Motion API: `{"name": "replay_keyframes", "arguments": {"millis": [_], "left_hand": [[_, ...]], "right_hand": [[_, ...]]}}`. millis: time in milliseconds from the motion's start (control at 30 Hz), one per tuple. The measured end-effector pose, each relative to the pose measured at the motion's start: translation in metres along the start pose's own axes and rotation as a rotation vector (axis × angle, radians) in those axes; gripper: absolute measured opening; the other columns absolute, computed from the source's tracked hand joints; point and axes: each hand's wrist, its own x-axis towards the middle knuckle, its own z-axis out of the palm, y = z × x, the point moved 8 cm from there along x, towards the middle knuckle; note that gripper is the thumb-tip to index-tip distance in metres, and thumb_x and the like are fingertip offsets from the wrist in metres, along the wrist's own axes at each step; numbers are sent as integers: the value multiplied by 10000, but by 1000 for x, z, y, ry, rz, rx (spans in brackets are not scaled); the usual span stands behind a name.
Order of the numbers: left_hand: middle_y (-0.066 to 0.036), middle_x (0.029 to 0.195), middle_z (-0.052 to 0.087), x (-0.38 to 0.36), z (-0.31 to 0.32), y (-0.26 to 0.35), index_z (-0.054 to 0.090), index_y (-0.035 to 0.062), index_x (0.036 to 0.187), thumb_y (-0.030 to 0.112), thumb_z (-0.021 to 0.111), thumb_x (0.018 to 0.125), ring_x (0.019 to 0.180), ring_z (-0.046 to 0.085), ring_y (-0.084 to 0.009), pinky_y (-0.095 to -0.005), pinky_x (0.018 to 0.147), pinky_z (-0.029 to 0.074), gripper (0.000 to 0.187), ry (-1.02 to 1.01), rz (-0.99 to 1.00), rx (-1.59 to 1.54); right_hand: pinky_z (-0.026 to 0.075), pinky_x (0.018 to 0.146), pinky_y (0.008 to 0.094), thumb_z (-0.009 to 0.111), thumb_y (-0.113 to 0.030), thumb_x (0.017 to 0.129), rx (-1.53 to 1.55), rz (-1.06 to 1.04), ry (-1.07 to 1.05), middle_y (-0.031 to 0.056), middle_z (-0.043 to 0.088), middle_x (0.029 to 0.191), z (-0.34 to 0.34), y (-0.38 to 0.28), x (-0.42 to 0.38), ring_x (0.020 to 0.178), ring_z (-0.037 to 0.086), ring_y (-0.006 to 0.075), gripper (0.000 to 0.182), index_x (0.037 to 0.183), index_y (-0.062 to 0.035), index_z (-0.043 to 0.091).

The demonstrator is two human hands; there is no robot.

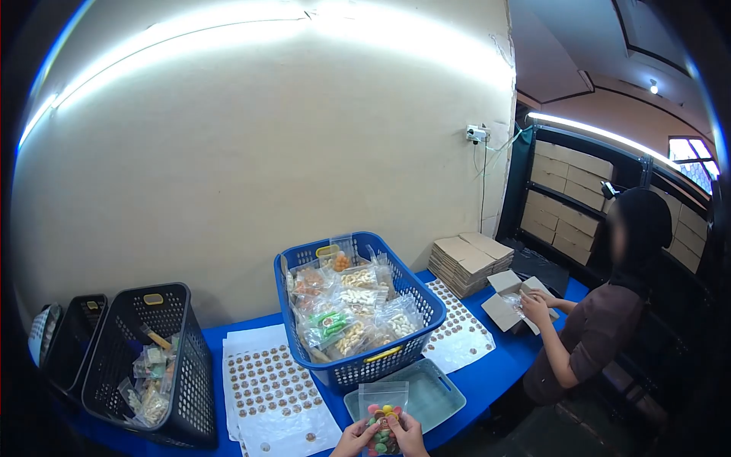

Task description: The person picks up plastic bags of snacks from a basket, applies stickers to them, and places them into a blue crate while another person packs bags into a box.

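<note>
Both my hands hold a clear plastic bag of colourful round sweets [378, 440] at the bottom of the view. My left hand [353, 439] grips its left side and my right hand [409, 437] its right side, with fingers closed on the plastic. A small round label sits on the front of the bag, near my fingers. Just behind the bag lies a shallow pale-green tray [445, 402]. Past the tray stands a blue basket [358, 375] heaped with clear bags of snacks [356, 301]. Sheets of round stickers [308, 426] lie left of my hands.
A dark basket [202, 381] with several snack bags stands at the left. More sticker sheets [476, 350] and flattened cartons [468, 263] lie right of the blue basket. At the right, a co-worker [601, 335] has both hands at an open cardboard box [499, 311].
</note>
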Motion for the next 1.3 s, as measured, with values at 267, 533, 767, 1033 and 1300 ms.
{"name": "replay_keyframes", "arguments": {"millis": [267, 533, 767, 1033, 1300], "left_hand": [[7, 749, 558, -19, 4, 13, 508, 12, 1051, 269, 555, 824, 585, 510, -54, -177, 475, 411, 346, 120, -90, 186], [-8, 868, 576, -9, -1, -7, 499, 27, 1060, 231, 522, 847, 722, 547, -69, -185, 589, 442, 296, 4, -118, 15], [-32, 941, 573, 0, -13, 3, 493, 15, 1081, 231, 518, 849, 809, 541, -75, -194, 652, 443, 318, 80, -81, 105], [-57, 929, 581, -1, -41, 7, 509, -17, 1051, 272, 487, 865, 821, 539, -81, -219, 684, 447, 345, 255, 11, 191], [-57, 961, 572, -9, -56, 3, 473, -18, 1099, 276, 469, 874, 850, 541, -97, -234, 754, 436, 371, 200, -20, 47]], "right_hand": [[440, 751, 237, 606, -135, 789, 196, 133, -172, 47, 559, 962, 8, 4, -2, 866, 542, 110, 355, 1074, 19, 461], [437, 749, 232, 611, -125, 782, 86, 204, -302, 33, 561, 961, 3, -1, -1, 856, 537, 90, 406, 1132, 11, 456], [434, 745, 225, 613, -122, 779, 138, 301, -356, 26, 561, 957, 4, 12, 10, 857, 539, 92, 414, 1139, 5, 453], [426, 769, 230, 598, -92, 775, -20, 104, -356, 39, 554, 981, 36, 15, 14, 891, 524, 87, 385, 1117, 16, 459], [439, 713, 212, 581, -89, 787, 145, 299, -460, 28, 550, 970, 48, 29, 11, 841, 528, 76, 363, 1119, -4, 463]]}}
